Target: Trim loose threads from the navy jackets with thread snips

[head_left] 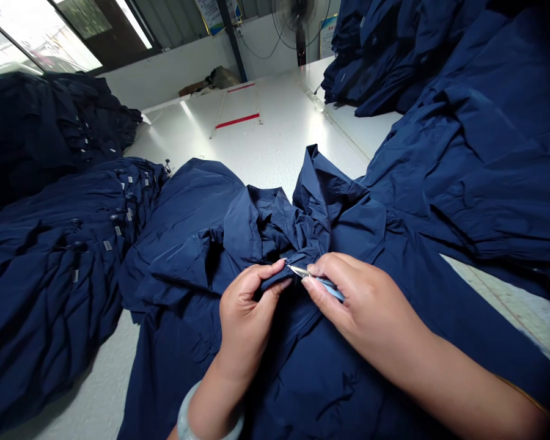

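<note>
A navy blue garment [187, 201], thin and crumpled, lies spread in front of me. My left hand [252, 293] pinches a folded edge of it between thumb and fingers. In my right hand [348, 284] is a small pair of thread snips [330, 287] with light blue handles and pointed metal blades. The blade tips meet the cloth right beside my left thumb. Whether a thread lies between the blades is too small to tell.
Stacked navy garments with small white labels [107, 245] stand at the left. More navy garments [499, 153] are heaped at the right. The white table [284, 146] carries red tape strips [237, 120]. A fan [297, 18] stands behind it.
</note>
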Demonstrator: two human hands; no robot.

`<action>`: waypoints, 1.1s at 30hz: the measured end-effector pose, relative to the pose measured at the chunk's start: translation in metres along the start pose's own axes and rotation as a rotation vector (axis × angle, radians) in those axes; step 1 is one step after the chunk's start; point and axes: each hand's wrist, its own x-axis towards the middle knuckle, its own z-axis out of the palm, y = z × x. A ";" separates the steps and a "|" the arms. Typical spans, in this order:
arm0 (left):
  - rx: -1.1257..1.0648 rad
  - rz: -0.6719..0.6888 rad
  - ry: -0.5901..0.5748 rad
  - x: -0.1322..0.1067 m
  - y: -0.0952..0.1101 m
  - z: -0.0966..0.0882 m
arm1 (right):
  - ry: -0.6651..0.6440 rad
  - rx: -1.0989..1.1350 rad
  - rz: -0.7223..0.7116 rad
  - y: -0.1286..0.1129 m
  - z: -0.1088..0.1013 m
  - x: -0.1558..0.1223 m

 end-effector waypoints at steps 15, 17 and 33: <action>-0.345 -0.310 -0.073 0.003 0.004 -0.003 | 0.039 0.029 -0.012 0.003 -0.001 0.001; -0.367 -0.320 -0.075 0.003 0.005 -0.003 | 0.024 0.017 -0.031 0.003 0.001 0.000; -0.375 -0.294 -0.084 0.003 0.005 -0.002 | -0.027 0.158 0.071 0.002 0.001 0.003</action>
